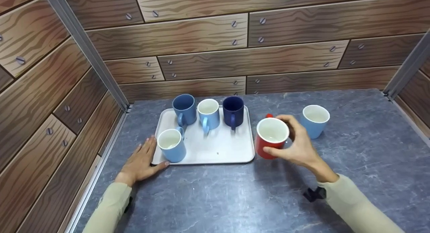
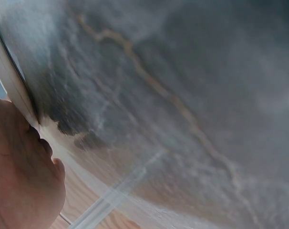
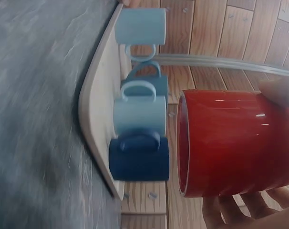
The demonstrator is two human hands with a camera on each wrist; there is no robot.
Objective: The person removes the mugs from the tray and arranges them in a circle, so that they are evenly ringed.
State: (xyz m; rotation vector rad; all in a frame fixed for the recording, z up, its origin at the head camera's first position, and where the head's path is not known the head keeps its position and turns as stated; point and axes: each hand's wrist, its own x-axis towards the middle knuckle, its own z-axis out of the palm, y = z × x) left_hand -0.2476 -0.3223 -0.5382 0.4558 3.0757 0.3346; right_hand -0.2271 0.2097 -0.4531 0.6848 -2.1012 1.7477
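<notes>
My right hand point(image 1: 300, 147) grips a red mug point(image 1: 261, 146) with a white inside, thumb on the near side and fingers round the far side. In the right wrist view the red mug point(image 3: 230, 143) is off the table, beside the tray's right edge. A white tray point(image 1: 218, 152) carries a light blue mug point(image 1: 174, 153) at its front left. Along its back stand a slate-blue mug point(image 1: 188, 116), another light blue mug point(image 1: 213, 120) and a navy mug point(image 1: 235, 114). My left hand point(image 1: 141, 162) lies flat at the tray's front left corner, fingers extended along its edge.
A further light blue mug point(image 1: 313, 128) stands on the grey marbled table point(image 1: 215, 199), behind and right of my right hand. Wood-patterned walls point(image 1: 201, 44) with metal corner posts point(image 1: 87, 41) enclose the back and sides.
</notes>
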